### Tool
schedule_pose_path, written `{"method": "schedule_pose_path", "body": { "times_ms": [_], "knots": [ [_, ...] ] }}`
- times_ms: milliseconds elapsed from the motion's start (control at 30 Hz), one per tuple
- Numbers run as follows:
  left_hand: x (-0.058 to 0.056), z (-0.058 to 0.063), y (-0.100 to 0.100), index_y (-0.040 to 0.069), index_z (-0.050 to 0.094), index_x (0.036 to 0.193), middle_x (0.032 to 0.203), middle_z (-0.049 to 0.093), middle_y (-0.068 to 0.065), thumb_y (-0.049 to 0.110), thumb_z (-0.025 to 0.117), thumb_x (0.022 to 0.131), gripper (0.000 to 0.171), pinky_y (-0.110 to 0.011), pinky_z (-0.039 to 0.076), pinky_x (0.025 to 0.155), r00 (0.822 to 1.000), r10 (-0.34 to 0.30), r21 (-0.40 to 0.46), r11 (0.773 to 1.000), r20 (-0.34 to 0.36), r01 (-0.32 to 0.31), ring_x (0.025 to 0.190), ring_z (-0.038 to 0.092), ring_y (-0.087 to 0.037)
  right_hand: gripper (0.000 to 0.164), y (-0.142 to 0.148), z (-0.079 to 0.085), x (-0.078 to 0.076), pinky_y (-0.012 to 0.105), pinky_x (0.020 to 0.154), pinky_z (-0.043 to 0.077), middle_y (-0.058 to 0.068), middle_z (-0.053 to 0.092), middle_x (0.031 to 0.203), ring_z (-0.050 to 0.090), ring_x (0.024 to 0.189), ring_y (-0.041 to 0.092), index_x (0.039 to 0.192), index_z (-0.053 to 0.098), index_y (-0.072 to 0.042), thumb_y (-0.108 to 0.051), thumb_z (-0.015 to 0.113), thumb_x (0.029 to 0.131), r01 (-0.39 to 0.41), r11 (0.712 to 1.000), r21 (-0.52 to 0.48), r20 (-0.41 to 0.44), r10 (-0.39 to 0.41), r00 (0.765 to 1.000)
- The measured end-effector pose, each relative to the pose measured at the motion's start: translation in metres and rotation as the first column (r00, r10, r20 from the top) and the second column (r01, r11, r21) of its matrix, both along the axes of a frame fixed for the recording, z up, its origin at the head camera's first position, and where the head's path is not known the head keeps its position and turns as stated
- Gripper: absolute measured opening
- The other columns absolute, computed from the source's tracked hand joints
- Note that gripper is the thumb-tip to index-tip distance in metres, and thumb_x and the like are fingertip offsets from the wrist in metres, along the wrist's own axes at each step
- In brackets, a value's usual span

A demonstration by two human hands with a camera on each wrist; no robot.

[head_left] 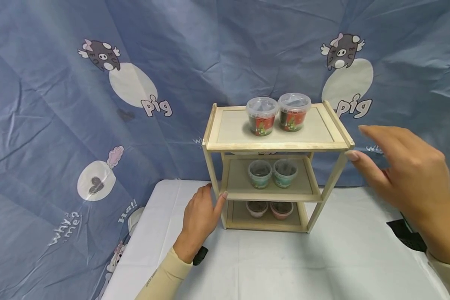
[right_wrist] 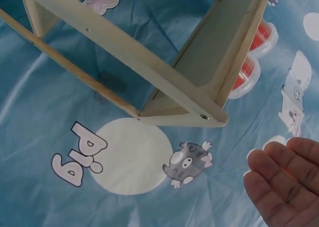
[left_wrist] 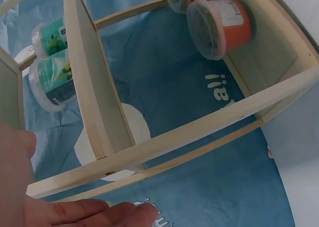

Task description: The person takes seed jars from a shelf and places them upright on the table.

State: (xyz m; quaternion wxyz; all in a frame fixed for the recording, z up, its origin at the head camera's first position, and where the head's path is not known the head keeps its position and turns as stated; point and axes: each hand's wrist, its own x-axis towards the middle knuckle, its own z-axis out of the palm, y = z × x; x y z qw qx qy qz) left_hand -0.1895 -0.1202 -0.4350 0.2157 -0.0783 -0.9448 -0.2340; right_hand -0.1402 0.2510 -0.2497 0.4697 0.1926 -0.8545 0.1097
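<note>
A small three-tier wooden shelf (head_left: 270, 146) stands upright on the white surface. My left hand (head_left: 199, 214) is at its left post, fingers straight along the outer side and thumb toward the front; I cannot tell whether they touch the wood. In the left wrist view, the fingers (left_wrist: 137, 214) extend beside the frame. My right hand (head_left: 416, 166) hovers off the top right corner, thumb and fingers spread apart, holding nothing. Two clear lidded cups with red labels, a left one (head_left: 262, 116) and a right one (head_left: 294, 111), sit on the top tier.
Two green-labelled cups (head_left: 260, 174) stand on the middle tier, and two reddish-bottomed cups (head_left: 281, 210) on the lowest. A blue pig-print cloth (head_left: 195, 62) hangs close behind and at the left. White cloth (head_left: 266, 266) covers the table.
</note>
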Motion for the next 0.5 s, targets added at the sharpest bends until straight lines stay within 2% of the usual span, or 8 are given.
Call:
{"method": "schedule_pose_path", "body": {
  "times_ms": [200, 300, 400, 500],
  "knots": [
    [-0.002, 0.0, 0.0, -0.003, 0.055, 0.125, 0.109, 0.061, -0.015, 0.058, 0.047, 0.095, 0.069, -0.044, 0.052, 0.073, 1.0, 0.0, -0.003, 1.0, 0.012, 0.0, 0.093, 0.063, -0.03, 0.09, 0.001, 0.004, -0.016, 0.061, 0.079, 0.047, 0.025, 0.065, 0.11, 0.06, 0.097, 0.046, 0.119, 0.064, 0.001, -0.078, 0.042, 0.084, 0.043, 0.999, -0.012, -0.012, -0.043, 0.999],
    [-0.004, 0.001, 0.0, -0.003, 0.057, 0.122, 0.104, 0.062, -0.014, 0.058, 0.049, 0.094, 0.068, -0.044, 0.052, 0.07, 1.0, 0.003, -0.005, 1.0, 0.011, -0.003, 0.089, 0.063, -0.03, 0.094, 0.002, 0.006, -0.024, 0.061, 0.083, 0.046, 0.024, 0.064, 0.115, 0.059, 0.103, 0.045, 0.124, 0.062, 0.0, -0.081, 0.043, 0.08, 0.054, 0.998, -0.034, -0.005, -0.054, 0.999],
    [-0.005, 0.0, 0.0, -0.002, 0.059, 0.121, 0.102, 0.063, -0.013, 0.059, 0.049, 0.093, 0.067, -0.044, 0.052, 0.068, 1.0, 0.012, -0.009, 1.0, 0.023, -0.012, 0.087, 0.063, -0.029, 0.09, 0.003, 0.007, -0.03, 0.061, 0.084, 0.045, 0.021, 0.061, 0.123, 0.057, 0.112, 0.042, 0.13, 0.058, -0.003, -0.075, 0.058, 0.077, 0.049, 0.997, -0.059, 0.017, -0.048, 0.999],
    [-0.007, 0.0, 0.0, -0.002, 0.059, 0.121, 0.103, 0.063, -0.014, 0.06, 0.048, 0.093, 0.069, -0.044, 0.052, 0.068, 0.999, 0.022, -0.016, 1.0, 0.037, -0.021, 0.087, 0.063, -0.029, 0.086, 0.003, 0.009, -0.037, 0.061, 0.084, 0.045, 0.018, 0.058, 0.13, 0.055, 0.118, 0.038, 0.135, 0.055, -0.006, -0.059, 0.076, 0.07, 0.035, 0.996, -0.078, 0.052, -0.031, 0.998]
  ]
}}
